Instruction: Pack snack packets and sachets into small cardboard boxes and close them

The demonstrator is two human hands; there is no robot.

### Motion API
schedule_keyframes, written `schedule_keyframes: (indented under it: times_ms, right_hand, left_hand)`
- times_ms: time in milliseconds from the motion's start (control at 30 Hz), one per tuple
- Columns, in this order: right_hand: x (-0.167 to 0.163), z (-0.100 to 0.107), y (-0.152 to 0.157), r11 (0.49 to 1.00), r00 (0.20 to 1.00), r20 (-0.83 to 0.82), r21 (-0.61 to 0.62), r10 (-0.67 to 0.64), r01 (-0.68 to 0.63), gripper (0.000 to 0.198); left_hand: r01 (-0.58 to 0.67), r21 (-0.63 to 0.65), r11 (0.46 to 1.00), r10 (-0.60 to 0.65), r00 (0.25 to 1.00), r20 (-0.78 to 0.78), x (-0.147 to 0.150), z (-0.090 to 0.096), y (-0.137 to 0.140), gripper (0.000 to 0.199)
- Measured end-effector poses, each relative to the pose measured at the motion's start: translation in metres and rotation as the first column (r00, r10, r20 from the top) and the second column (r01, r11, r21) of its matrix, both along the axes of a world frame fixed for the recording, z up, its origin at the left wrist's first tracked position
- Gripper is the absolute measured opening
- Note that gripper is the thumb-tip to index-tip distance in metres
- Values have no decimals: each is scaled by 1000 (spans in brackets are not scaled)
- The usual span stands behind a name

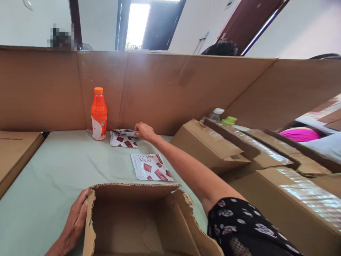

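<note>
My left hand (76,217) grips the left wall of an open cardboard box (135,218) with ragged cut edges. Nothing lies on the part of the box floor that shows. Across the table, my right hand (144,131) is closed on the upper right corner of a white and red-brown food pouch (124,139) by the cardboard partition. A second food pouch (151,168), printed "Super Meal", lies flat between that hand and the box. Just left of the gripped pouch stands an orange drink bottle (98,115).
A tall cardboard partition (160,89) runs along the table's back. Several cardboard boxes (282,199) crowd the right side, with a clear bottle (216,115) and a green cap (228,121) behind. Another box (18,153) sits at left. People's heads show beyond the partition.
</note>
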State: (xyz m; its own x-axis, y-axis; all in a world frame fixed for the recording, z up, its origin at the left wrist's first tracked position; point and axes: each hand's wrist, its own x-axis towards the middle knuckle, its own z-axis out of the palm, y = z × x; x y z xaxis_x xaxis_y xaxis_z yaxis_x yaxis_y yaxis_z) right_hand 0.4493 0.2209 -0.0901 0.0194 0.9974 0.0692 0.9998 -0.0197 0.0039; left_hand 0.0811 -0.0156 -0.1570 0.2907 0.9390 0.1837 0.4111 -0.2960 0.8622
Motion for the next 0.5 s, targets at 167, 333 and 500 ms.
schedule_keyframes:
  times_ms: [167, 333, 500]
  right_hand:
    - [-20, 2, -27, 1000, 1000, 23, -14, -5, 5, 33]
    - [-18, 39, -57, 1000, 1000, 13, 4, -15, 15, 27]
    - [4, 80, -124, 999, 997, -58, -21, 45, -46, 16]
  left_hand:
    - [-3, -37, 999, 7, 993, 116, 4, 9, -1, 61]
    - [7, -44, 999, -2, 991, 132, 2, 6, 0, 61]
    - [24, -78, 997, -12, 987, 159, 0, -6, 6, 62]
